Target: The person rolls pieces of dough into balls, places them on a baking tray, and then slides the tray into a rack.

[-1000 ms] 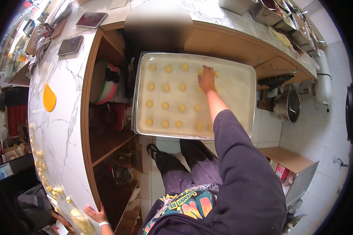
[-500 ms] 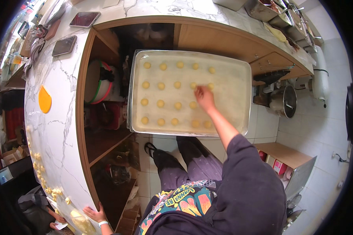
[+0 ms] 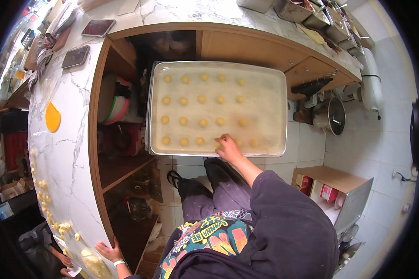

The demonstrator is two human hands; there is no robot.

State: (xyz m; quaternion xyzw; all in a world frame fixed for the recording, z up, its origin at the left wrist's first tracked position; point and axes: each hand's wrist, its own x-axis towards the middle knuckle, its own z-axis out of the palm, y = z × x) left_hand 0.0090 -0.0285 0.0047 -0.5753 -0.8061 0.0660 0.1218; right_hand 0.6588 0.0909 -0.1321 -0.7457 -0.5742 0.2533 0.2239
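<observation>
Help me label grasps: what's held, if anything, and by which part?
The right hand is at a dough ball; whether it's held cannot be told. The left hand, on the counter, holds nothing.

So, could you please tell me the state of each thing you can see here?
Dough balls, round, spaced in four rows
Tray, partly filled with them
Right grip, fingertips at a nearest-row ball, closure unclear
Counter, scattered with dough pieces
Left grip, open, resting at the counter's edge
Orange scraper, lying flat
Nearer phone, lying flat
Farther phone, lying flat, screen dark
</observation>
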